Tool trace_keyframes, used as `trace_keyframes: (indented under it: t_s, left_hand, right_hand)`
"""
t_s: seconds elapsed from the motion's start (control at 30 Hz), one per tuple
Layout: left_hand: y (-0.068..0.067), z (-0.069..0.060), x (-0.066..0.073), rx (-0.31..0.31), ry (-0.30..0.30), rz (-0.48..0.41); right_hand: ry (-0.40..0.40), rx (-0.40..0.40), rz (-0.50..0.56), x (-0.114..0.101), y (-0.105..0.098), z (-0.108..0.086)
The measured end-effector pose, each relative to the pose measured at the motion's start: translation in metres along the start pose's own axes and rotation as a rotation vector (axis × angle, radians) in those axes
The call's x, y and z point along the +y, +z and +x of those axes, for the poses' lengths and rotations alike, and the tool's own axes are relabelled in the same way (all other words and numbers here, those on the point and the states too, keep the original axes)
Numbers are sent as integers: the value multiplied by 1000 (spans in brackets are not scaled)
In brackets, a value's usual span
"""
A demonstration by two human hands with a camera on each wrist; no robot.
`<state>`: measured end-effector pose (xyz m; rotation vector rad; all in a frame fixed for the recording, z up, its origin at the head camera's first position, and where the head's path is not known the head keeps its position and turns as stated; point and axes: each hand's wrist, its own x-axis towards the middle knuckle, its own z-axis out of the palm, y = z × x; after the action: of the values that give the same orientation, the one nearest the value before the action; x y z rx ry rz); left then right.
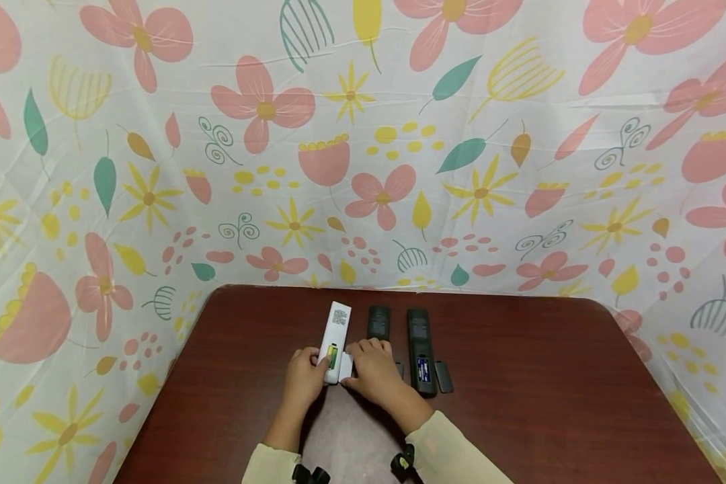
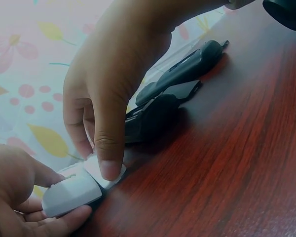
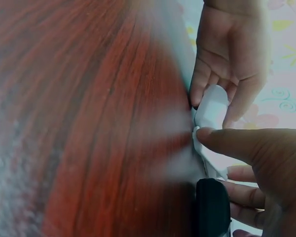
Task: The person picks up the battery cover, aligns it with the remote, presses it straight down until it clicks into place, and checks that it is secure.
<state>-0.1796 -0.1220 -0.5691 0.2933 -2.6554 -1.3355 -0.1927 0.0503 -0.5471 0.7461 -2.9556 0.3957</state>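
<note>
A white remote control [image 1: 337, 325] lies on the table with its back up and its battery compartment uncovered. Yellow-green batteries [image 1: 333, 356] show inside it. My left hand [image 1: 303, 381] grips the near end of this remote, thumb on one side and fingers on the other, as the left wrist view also shows. Beside the compartment, my right hand [image 1: 376, 371] pinches a small white battery cover [image 1: 346, 368] between thumb and fingers. In the right wrist view the cover [image 3: 207, 154] sits close against the remote [image 3: 212, 107]; whether they touch is unclear.
A black remote [image 1: 378, 320] lies partly hidden behind my right hand, a dark cover [image 1: 400, 368] at its side. Further right is another black remote [image 1: 420, 336] with blue batteries [image 1: 423, 370] exposed and its loose cover [image 1: 444, 377] alongside. Flowered cloth [image 1: 381, 202] hangs behind the brown table [image 1: 532, 376].
</note>
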Motion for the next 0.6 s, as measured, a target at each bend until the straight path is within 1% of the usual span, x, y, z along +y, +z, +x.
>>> trace_keyframes:
  t_s: [0.23, 0.6]
  left_hand:
    - [-1, -2, 0, -27, -42, -133]
    - [0, -2, -1, -34, -62, -155]
  right_hand:
    - [16, 17, 25, -2, 2, 0]
    - [7, 66, 72, -6, 4, -2]
